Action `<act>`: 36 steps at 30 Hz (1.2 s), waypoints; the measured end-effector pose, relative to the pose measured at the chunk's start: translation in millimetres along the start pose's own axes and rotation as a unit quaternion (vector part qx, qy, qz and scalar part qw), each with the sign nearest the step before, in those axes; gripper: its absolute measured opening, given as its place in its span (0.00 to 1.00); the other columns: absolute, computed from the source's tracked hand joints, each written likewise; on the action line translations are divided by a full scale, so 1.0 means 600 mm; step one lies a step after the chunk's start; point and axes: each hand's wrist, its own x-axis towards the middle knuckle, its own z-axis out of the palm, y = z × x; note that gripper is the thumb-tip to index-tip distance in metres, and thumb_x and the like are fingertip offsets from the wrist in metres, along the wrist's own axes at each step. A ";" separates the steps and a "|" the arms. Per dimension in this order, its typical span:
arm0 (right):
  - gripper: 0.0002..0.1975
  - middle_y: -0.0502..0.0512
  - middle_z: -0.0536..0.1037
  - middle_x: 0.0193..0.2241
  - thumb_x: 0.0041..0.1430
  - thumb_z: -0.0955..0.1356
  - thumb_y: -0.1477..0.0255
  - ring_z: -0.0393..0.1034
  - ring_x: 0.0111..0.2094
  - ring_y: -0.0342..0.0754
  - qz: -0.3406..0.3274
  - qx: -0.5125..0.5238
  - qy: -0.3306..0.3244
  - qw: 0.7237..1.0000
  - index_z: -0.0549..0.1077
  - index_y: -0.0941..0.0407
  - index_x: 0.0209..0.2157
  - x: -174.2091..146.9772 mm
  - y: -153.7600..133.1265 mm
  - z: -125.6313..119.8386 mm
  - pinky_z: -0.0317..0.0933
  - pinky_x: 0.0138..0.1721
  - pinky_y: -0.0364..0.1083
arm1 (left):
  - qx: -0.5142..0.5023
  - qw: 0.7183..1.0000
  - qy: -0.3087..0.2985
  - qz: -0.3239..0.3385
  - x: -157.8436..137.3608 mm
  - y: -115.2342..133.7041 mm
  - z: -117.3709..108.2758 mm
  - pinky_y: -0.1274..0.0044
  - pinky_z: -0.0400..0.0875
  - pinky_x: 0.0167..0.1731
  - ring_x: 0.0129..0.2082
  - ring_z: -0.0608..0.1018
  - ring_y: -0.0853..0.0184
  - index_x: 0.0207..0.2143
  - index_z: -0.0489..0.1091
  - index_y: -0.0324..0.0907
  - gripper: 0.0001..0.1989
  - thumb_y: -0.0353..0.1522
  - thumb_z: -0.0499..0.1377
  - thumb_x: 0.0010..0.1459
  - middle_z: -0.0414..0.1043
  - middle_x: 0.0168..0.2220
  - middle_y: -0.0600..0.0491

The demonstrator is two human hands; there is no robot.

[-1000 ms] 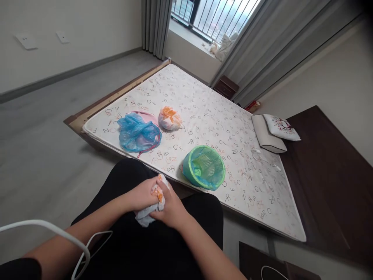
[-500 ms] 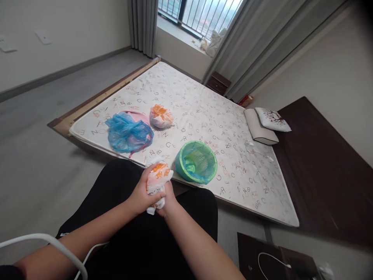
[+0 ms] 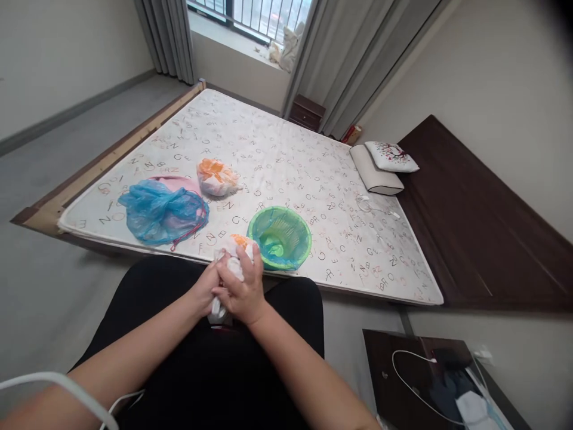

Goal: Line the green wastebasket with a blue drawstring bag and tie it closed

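Observation:
Between my two hands, above my lap, is a crumpled white plastic bag (image 3: 236,267) with orange print. My left hand (image 3: 206,288) grips it from the left, its fingers partly hidden behind the bag and my other hand. My right hand (image 3: 245,291) presses over the bag from the right, fingers bent around it. Just beyond the hands, a green mesh basket (image 3: 308,239) lined with a blue-green bag stands on the mattress edge. Farther left lie a blue plastic bag (image 3: 156,212) with a red drawstring and a bundled white-and-orange bag (image 3: 217,178). Pink material shows behind the blue bag.
The letter-patterned mattress (image 3: 277,173) lies on a wooden bed frame (image 3: 111,149). Pillows (image 3: 378,170) rest near the dark headboard (image 3: 465,239). A dark bedside table (image 3: 403,364) with a cable stands at lower right. A white cable (image 3: 67,385) crosses my left arm.
My right hand has come up over the front of the white plastic bag, covering more of it. The head view has shifted, so the bed and items sit farther left.

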 end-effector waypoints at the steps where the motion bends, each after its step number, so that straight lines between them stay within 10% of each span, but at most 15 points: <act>1: 0.17 0.58 0.69 0.62 0.58 0.74 0.60 0.49 0.72 0.70 -0.009 -0.008 0.015 1.000 0.77 0.43 0.50 0.010 0.027 -0.017 0.43 0.70 0.75 | -0.028 0.999 -0.042 -0.012 -0.002 -0.003 0.007 0.57 0.77 0.49 0.52 0.82 0.46 0.53 0.76 0.42 0.36 0.61 0.52 0.63 0.81 0.48 0.40; 5: 0.16 0.66 0.71 0.57 0.70 0.62 0.67 0.65 0.63 0.60 0.049 -0.031 0.199 0.978 0.73 0.52 0.54 0.041 0.102 -0.102 0.58 0.66 0.67 | -0.077 0.972 -0.216 -0.046 0.022 -0.029 0.016 0.54 0.74 0.55 0.62 0.76 0.45 0.64 0.71 0.49 0.37 0.58 0.57 0.60 0.78 0.57 0.42; 8: 0.18 0.70 0.69 0.59 0.71 0.60 0.67 0.61 0.66 0.59 0.120 -0.093 0.263 0.953 0.72 0.55 0.56 0.064 0.139 -0.145 0.57 0.68 0.64 | 0.056 0.991 -0.118 0.016 0.062 -0.059 0.023 0.57 0.69 0.61 0.66 0.72 0.47 0.63 0.70 0.46 0.35 0.50 0.65 0.57 0.75 0.60 0.41; 14: 0.37 0.67 0.50 0.75 0.64 0.71 0.61 0.47 0.74 0.70 0.272 -0.157 -0.184 0.932 0.59 0.48 0.72 0.085 0.192 -0.143 0.45 0.68 0.74 | 0.049 0.995 0.042 -0.072 0.135 -0.117 0.049 0.62 0.75 0.56 0.69 0.67 0.50 0.70 0.56 0.48 0.42 0.48 0.66 0.59 0.57 0.72 0.36; 22: 0.20 0.60 0.82 0.52 0.76 0.58 0.64 0.77 0.53 0.55 0.190 -0.201 -0.162 0.947 0.76 0.53 0.56 0.002 0.178 -0.112 0.64 0.57 0.53 | -0.015 0.976 -0.111 -0.189 0.154 -0.129 0.063 0.71 0.79 0.38 0.52 0.81 0.54 0.58 0.66 0.45 0.32 0.47 0.68 0.56 0.74 0.59 0.40; 30: 0.16 0.60 0.81 0.46 0.73 0.62 0.60 0.75 0.50 0.57 0.162 -0.232 -0.163 0.945 0.77 0.55 0.49 -0.037 0.127 -0.107 0.67 0.50 0.52 | 0.342 0.939 0.012 -0.045 0.104 -0.124 0.027 0.71 0.74 0.40 0.39 0.81 0.56 0.43 0.69 0.42 0.13 0.35 0.61 0.55 0.77 0.36 0.50; 36: 0.36 0.72 0.73 0.57 0.66 0.66 0.48 0.71 0.55 0.67 0.204 -0.261 -0.213 0.919 0.66 0.59 0.64 0.024 0.153 -0.035 0.69 0.50 0.61 | 0.216 0.970 -0.063 -0.095 0.024 -0.152 0.007 0.72 0.76 0.30 0.28 0.81 0.61 0.51 0.65 0.44 0.20 0.37 0.62 0.56 0.77 0.35 0.53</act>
